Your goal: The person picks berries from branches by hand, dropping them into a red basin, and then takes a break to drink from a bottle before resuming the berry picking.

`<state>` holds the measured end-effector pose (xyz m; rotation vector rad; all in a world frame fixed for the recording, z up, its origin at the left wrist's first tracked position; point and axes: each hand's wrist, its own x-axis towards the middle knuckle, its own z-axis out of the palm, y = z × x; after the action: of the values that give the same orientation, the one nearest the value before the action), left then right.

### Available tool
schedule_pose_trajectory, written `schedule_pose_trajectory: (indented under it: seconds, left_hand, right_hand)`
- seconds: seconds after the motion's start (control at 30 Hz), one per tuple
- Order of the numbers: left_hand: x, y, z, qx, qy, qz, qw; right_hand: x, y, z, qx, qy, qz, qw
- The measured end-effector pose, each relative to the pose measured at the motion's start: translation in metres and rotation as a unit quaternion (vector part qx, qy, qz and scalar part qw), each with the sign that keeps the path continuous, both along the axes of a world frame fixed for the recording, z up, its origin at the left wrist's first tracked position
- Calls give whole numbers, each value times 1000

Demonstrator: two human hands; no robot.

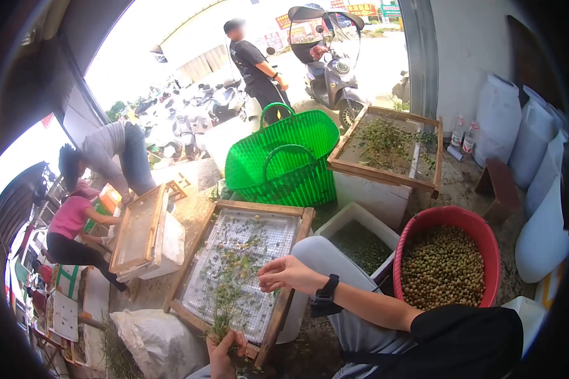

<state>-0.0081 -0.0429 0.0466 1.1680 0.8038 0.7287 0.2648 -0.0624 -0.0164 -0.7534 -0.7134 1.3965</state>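
Observation:
Low in the view, my left hand [226,354] has its fingers closed round the base of a bunch of green stems [224,309]. The stems, with small round fruits, spread over a wood-framed mesh screen [287,224]. My right hand [284,274], with a black band on its wrist, hovers over the right part of this screen, its fingers bent together; whether anything small is between them cannot be made out. Right of my knee stands a red tub [494,252] of round yellow-green fruits. Beside it is a white box [385,228] holding small dark green ones.
A green basket [284,158] stands behind the screen. Another framed screen [385,174] with plants rests on a white box at right. Two people [117,151] [73,218] bend at left near a tilted frame [139,227]; another person [253,63] stands outside by a scooter [335,72].

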Motion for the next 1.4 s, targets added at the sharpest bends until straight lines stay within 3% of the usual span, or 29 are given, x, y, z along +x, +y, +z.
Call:
schedule_pose_trajectory:
  seconds: [0.83, 1.4]
  left_hand:
    - [-5, -1, -2, -9, -17, -44, 999]
    - [-7, 0, 0, 6, -2, -51, 999]
  right_hand:
    - [-3, -4, 6, 84, -119, 22, 989]
    - [-6, -7, 10, 81, -122, 50, 988]
